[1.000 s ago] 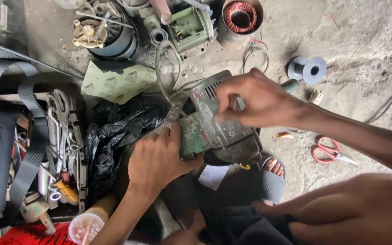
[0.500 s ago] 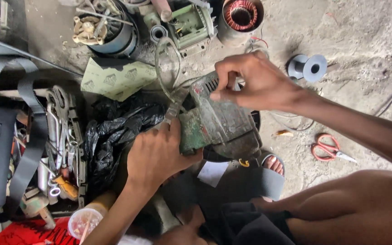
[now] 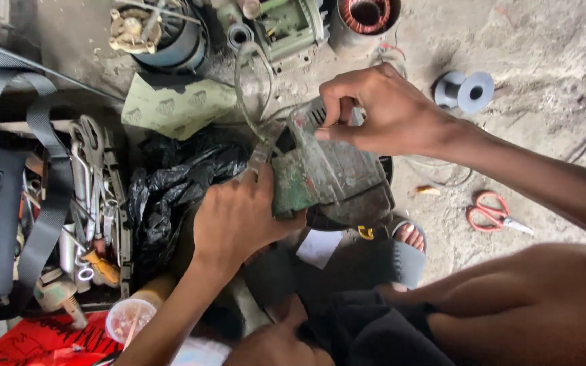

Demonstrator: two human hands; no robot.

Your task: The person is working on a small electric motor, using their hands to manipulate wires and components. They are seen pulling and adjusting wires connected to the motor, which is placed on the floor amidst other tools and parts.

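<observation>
— Gripping what, at frame centre?
— A worn green power tool: the left hand clasps its lower end, the right hand pinches its upper end.
— Nearby?
— Red-handled scissors at right, a black plastic bag just left.

A worn green metal power-tool body sits mid-floor between both hands: the left hand at its near-left end, the right hand on its far end. A crumpled black plastic bag lies just left; orange-handled scissors lie right, a grey plastic spool beyond them.
</observation>
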